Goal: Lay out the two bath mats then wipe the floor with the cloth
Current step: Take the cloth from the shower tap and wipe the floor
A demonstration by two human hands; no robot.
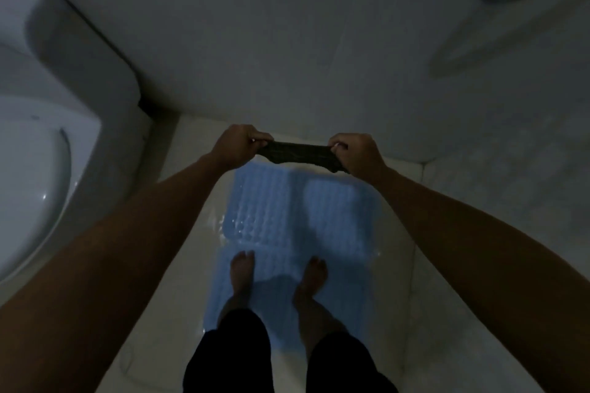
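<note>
At mid-frame the left hand point(238, 145) and right hand point(357, 153) each keep a curled grip on an end of the dark cloth point(298, 153), stretched between them. Below, two blue mats point(271, 201) lie end to end on the floor point(399, 265); bare feet point(242, 268) stand on the nearer one.

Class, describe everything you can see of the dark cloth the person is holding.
The cloth is dark, nearly black, with a faint ribbed or knitted texture, though the dim light hides detail. It is bunched into a narrow band, pulled taut and roughly level between the left hand and the right hand, whose fingers curl round its ends. A little slack hangs near the right hand. It is held in the air above the far end of the blue bath mats, touching only the hands.
</note>
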